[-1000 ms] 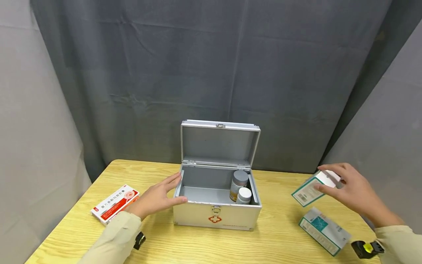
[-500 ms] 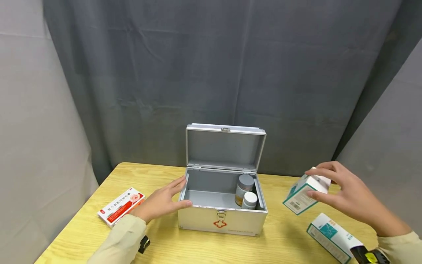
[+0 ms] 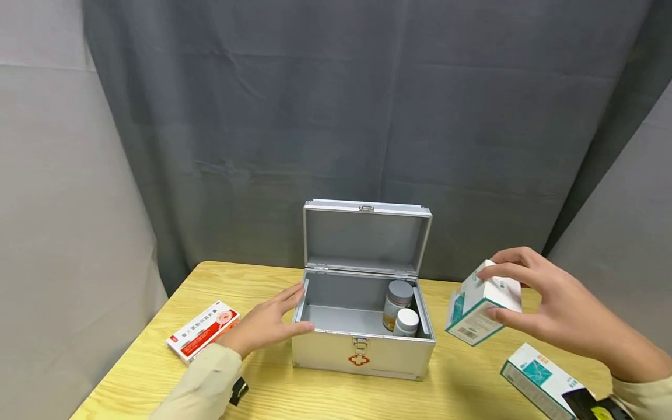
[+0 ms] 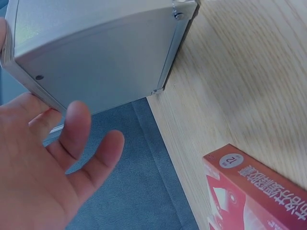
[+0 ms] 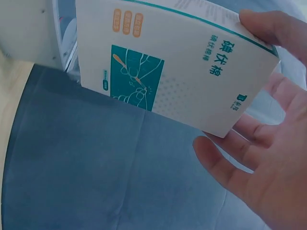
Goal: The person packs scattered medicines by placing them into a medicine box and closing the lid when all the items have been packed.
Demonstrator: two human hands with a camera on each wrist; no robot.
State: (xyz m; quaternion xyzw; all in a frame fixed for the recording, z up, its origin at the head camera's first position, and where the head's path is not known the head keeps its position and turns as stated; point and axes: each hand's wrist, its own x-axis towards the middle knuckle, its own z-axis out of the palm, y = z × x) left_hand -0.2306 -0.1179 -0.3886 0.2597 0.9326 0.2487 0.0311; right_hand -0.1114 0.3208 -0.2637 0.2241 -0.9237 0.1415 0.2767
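Note:
My right hand [image 3: 551,303] pinches a white and teal box of iodine cotton swabs [image 3: 488,300] between thumb and fingers, tilted in the air to the right of the case. In the right wrist view, the printed face of this swab box [image 5: 177,72] shows a swab picture. A silver first-aid case [image 3: 362,356] stands with its lid up; a grey-capped bottle [image 3: 398,303] and a white-capped bottle [image 3: 406,324] are inside at the right. My left hand [image 3: 268,326], fingers extended, rests at the case's left rim, thumb by the front edge.
A red and white medicine box [image 3: 205,331] lies left of the case, partly behind the left forearm. A second white and teal box [image 3: 543,376] lies at the front right, partly covered by the right wrist strap. A grey curtain [image 3: 341,128] hangs behind the wooden table [image 3: 262,402].
My right hand has carried the swab box left toward the case and turned it so that its side shows. The left hand stays at the case rim. The whole view has shifted slightly.

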